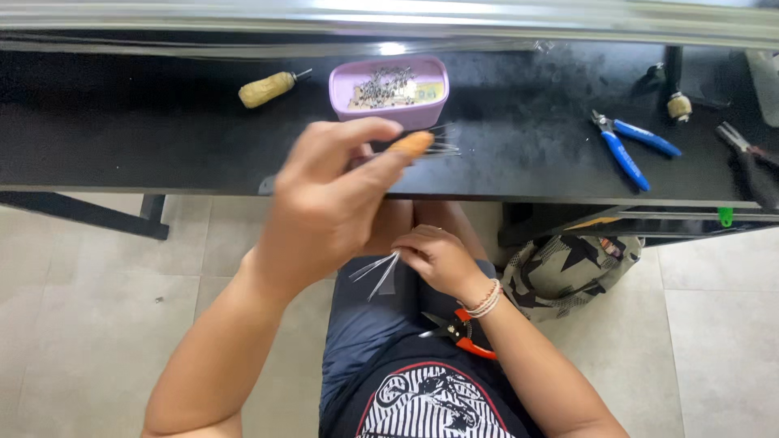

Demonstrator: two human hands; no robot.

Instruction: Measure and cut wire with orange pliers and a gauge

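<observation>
Two hands work below the front edge of a long black worktop (519, 154), which leaves open room to its right of centre. A lilac plastic tub of small metal pieces (389, 91) sits at the back, seemingly well stocked. The left hand (324, 211), raised, has its fingers clamped on an orange-handled tool with thin wires (418, 144). The right hand (436, 258), low over the lap, pinches a small bundle of thin wires (377, 272). Red-handled snips (461, 332) rest on the lap.
</observation>
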